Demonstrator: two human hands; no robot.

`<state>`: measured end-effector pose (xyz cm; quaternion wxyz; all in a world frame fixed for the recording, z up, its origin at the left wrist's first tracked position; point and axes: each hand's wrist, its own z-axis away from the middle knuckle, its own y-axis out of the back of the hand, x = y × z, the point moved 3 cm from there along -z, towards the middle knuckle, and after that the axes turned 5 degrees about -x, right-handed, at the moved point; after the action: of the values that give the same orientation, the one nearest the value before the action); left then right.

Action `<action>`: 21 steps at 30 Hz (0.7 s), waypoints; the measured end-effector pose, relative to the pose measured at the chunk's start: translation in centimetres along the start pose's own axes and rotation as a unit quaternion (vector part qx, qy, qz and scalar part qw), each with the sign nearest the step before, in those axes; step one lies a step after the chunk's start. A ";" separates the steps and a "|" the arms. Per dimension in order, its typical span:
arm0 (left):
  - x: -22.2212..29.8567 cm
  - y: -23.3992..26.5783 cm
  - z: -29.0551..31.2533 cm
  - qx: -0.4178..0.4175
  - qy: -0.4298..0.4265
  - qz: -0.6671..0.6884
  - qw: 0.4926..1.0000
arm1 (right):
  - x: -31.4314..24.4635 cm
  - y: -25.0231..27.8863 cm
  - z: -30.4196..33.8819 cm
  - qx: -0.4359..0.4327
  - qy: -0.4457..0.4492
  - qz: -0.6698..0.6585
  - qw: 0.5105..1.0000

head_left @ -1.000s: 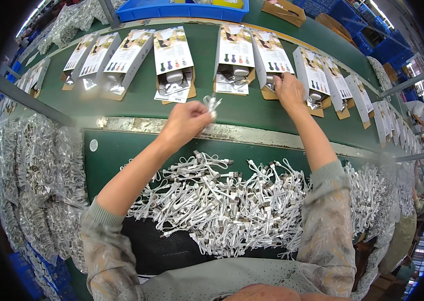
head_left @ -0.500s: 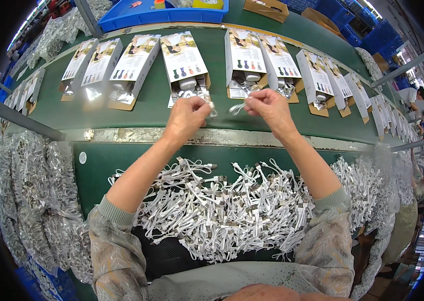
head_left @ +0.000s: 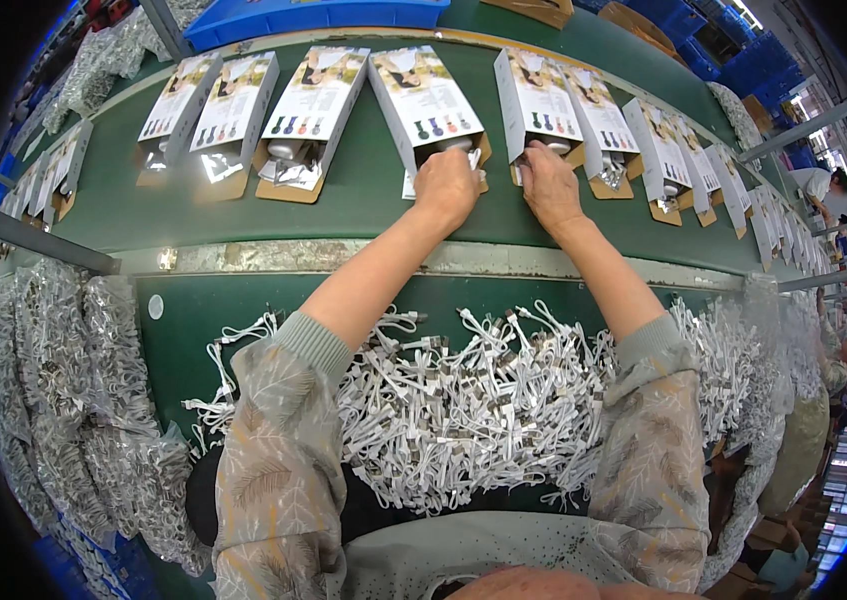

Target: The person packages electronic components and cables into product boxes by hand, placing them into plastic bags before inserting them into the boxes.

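My left hand (head_left: 448, 187) is closed at the near, open end of a white printed box (head_left: 433, 100); its fingertips are hidden in the opening. Close beside it, my right hand (head_left: 549, 187) has its fingers bent together at the mouth of the neighbouring white box (head_left: 540, 100). What either hand grips is hidden. Both boxes lie flat with their brown inner flaps towards me. Below my forearms spreads a large heap of short white USB cables (head_left: 473, 410), looped, with metal plugs.
More open boxes (head_left: 315, 95) line the green conveyor belt (head_left: 343, 215) to both sides. A worn metal rail (head_left: 343, 258) separates the belt from the cable heap. Plastic-bagged cables (head_left: 53, 370) hang at left. A blue tray (head_left: 323, 14) and metal posts (head_left: 53, 236) stand around.
The boxes have shifted right along the belt. Both hands have moved from in front of the boxes, each pinching a white cable, up to two box openings; the cables are now out of sight.
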<state>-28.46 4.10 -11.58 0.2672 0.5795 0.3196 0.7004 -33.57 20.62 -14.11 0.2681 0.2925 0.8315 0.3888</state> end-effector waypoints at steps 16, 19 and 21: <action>2.2 -5.7 -1.3 -0.029 0.100 0.329 0.938 | -8.6 10.9 7.7 -0.499 -0.176 -0.171 0.831; 3.6 -3.9 1.0 0.041 -0.052 0.179 0.982 | -6.5 11.4 7.7 -0.374 -0.279 -0.263 0.845; 4.1 -3.3 2.7 -0.004 -0.106 0.153 0.982 | -3.0 11.5 8.4 -0.291 -0.321 -0.352 0.830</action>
<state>-26.58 9.67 -11.09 0.1917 0.6917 0.1938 0.6688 -22.70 28.68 -8.90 0.7112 -0.0029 0.5937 0.3764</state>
